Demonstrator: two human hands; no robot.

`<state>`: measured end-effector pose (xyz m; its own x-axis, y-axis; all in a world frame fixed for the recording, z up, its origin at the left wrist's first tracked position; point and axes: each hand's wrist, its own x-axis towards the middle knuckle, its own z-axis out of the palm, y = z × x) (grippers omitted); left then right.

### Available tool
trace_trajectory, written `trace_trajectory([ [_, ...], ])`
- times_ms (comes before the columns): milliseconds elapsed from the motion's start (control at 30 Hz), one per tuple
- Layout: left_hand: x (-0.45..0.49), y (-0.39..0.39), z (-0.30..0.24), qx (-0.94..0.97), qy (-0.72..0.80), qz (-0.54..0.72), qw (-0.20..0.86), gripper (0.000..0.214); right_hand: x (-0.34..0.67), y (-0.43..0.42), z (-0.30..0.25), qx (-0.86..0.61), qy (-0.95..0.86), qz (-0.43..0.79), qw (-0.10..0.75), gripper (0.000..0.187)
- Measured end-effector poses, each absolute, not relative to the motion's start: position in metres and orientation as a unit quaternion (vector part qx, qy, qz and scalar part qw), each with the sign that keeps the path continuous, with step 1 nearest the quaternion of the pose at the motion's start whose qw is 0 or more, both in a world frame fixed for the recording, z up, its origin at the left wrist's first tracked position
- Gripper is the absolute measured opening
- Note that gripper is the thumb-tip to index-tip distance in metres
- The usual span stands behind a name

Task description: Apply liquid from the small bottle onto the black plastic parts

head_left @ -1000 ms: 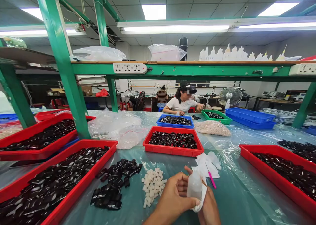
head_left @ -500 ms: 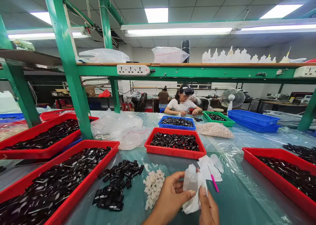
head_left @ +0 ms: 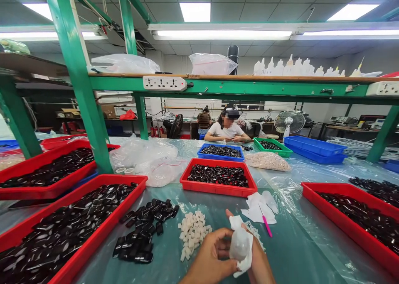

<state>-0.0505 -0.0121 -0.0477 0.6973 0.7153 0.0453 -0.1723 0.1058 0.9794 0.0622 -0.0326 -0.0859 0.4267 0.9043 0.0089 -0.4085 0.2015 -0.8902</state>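
At the bottom centre, my left hand (head_left: 210, 257) and my right hand (head_left: 258, 263) are together around a small translucent plastic bottle (head_left: 239, 244). A white tissue (head_left: 245, 259) is wrapped about the bottle, covering its top. The left fingers press the bottle's side; the right hand backs the tissue from behind. Just left of my hands lies a heap of small white blocks (head_left: 192, 233), and beyond it a pile of loose black parts (head_left: 145, 231) on the plastic-covered table.
Red trays of black parts stand at the left (head_left: 93, 242), centre (head_left: 218, 187) and right (head_left: 314, 192). White tissues with a pink pick (head_left: 266, 226) lie ahead. A person sits across the table behind blue (head_left: 220, 156) and green (head_left: 274, 152) trays. Green frame posts (head_left: 81, 89) rise left.
The tissue has been pulled up over the bottle's top, which showed bare before. My hands and the bottle have dropped slightly lower and stayed together.
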Motion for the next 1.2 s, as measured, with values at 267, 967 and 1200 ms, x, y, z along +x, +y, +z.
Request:
trace_trajectory([
  [267, -0.051, 0.006, -0.049, 0.62, 0.282, 0.384, 0.623, 0.035, 0.076, -0.047, -0.074, -0.47, -0.202, 0.356, 0.782, 0.044],
  [967, -0.042, 0.012, -0.076, 0.646, 0.411, 0.424, 0.484, 0.047, 0.131, -0.068, -0.036, -0.423, -0.025, 0.302, 0.854, 0.048],
  [1200, -0.064, -0.028, -0.088, 0.576, 0.274, 0.338, 0.692, 0.068, 0.071, -0.09, -0.073, -0.461, -0.197, 0.472, 0.725, 0.04],
])
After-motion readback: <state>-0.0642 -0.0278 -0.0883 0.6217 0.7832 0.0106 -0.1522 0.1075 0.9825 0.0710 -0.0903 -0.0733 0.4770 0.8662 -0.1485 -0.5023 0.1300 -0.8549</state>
